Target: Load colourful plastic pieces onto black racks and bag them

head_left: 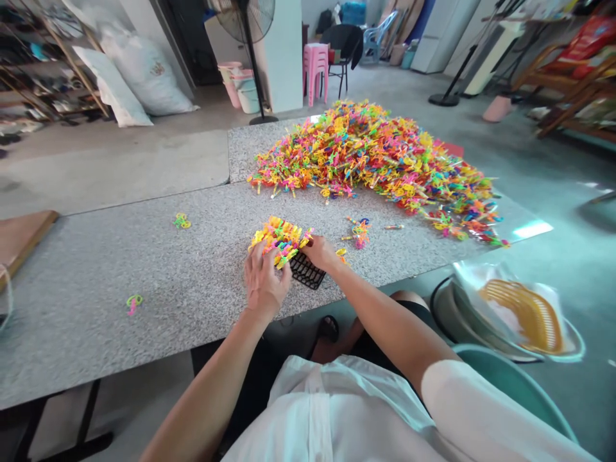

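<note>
A small black grid tray (308,273) lies near the front edge of the speckled stone table (144,282). A bunch of small bright plastic toy pieces (279,237) stands packed on its far half. My left hand (262,279) rests over the tray's left side, fingers on the pieces. My right hand (320,251) grips the bunch from the right. A big heap of the same coloured pieces (375,157) covers the table's far right part.
Stray pieces lie on the table: a small cluster (360,232), a green one (181,221), another (133,301). A wooden board (19,237) sits at the left edge. Beside my right knee are a basin with a yellow basket (527,314) and a teal tub (514,385).
</note>
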Demonstrator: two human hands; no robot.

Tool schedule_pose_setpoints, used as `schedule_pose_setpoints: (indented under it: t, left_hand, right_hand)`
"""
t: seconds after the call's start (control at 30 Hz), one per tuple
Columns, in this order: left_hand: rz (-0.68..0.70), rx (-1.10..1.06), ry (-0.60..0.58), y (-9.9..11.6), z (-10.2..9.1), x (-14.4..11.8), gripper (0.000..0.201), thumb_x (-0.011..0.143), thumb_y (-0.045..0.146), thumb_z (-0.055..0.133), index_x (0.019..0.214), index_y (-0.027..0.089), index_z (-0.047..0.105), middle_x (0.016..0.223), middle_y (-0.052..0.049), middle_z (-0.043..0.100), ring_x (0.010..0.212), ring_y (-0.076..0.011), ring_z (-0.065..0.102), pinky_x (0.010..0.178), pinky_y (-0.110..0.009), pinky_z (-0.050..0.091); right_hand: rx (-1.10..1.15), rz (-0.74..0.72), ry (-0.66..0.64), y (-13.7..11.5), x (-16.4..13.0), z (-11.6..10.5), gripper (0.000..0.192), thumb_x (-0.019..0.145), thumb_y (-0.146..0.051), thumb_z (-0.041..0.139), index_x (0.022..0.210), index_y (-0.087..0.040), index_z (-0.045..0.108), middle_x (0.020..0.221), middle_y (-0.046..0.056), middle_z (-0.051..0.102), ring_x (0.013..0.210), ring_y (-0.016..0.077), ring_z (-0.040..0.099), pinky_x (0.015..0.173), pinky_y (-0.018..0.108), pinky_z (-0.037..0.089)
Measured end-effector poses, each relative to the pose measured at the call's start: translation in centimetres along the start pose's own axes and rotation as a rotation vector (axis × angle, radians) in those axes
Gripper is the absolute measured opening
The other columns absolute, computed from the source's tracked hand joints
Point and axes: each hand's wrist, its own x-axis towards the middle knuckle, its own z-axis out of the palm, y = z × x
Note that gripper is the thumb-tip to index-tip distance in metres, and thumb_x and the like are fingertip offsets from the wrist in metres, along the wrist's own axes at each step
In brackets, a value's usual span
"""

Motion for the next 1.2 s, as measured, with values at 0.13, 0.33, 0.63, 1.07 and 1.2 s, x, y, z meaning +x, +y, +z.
schedule_pose_setpoints:
  t: [0.13,0.33,0.63,1.07,1.2]
  left_hand:
    - [0.002,0.136,-0.072,0.8,1.8,1.0,0.043,0.09,0.029,0.072,0.132,0.02,0.068,0.167,-0.019,0.048,0.16,-0.0408,0.038,0.132,-0.064,0.029]
    - [-0.013,0.271,-0.065,1.0,3.4,1.2,0.03,0.097,0.03,0.065,0.124,0.019,0.07,0.163,-0.018,0.055,0.157,-0.0401,0.043,0.132,-0.066,0.027]
    - [-0.036,0.271,-0.023,0.5,4.0,1.3,0.024,0.096,0.039,0.067,0.112,0.02,0.069,0.156,-0.018,0.062,0.154,-0.0395,0.047,0.132,-0.066,0.024]
    - [-0.131,0.202,-0.009,1.9,4.9,1.4,0.02,0.096,0.029,0.06,0.113,0.019,0.065,0.154,-0.02,0.06,0.159,-0.0396,0.039,0.131,-0.066,0.026]
    - [-0.101,0.222,0.034,1.7,5.1,1.4,0.019,0.097,0.029,0.06,0.112,0.019,0.065,0.151,-0.02,0.062,0.156,-0.0403,0.043,0.129,-0.062,0.032]
  right_hand:
    - [-0.085,-0.094,0.023,0.0,-0.1,0.2,0.016,0.099,-0.02,0.064,0.102,-0.016,0.08,0.097,0.006,0.082,0.081,0.0182,0.068,0.07,0.024,0.04]
    - [-0.156,-0.157,-0.019,-0.2,-0.1,0.0,0.021,0.1,-0.018,0.061,0.108,-0.015,0.081,0.103,0.01,0.083,0.089,0.0206,0.072,0.074,0.025,0.041]
    - [-0.069,-0.171,-0.059,0.5,0.7,-0.1,0.021,0.099,-0.02,0.062,0.105,-0.013,0.081,0.095,0.007,0.082,0.08,0.0173,0.067,0.07,0.023,0.04]
    - [-0.127,-0.205,-0.102,0.0,0.4,-0.8,0.016,0.1,-0.018,0.066,0.103,-0.014,0.081,0.095,0.008,0.082,0.079,0.0169,0.067,0.068,0.023,0.038]
    - [-0.123,-0.194,-0.11,0.2,0.5,-0.8,0.016,0.101,-0.019,0.066,0.102,-0.014,0.081,0.093,0.007,0.081,0.078,0.0165,0.066,0.068,0.023,0.038]
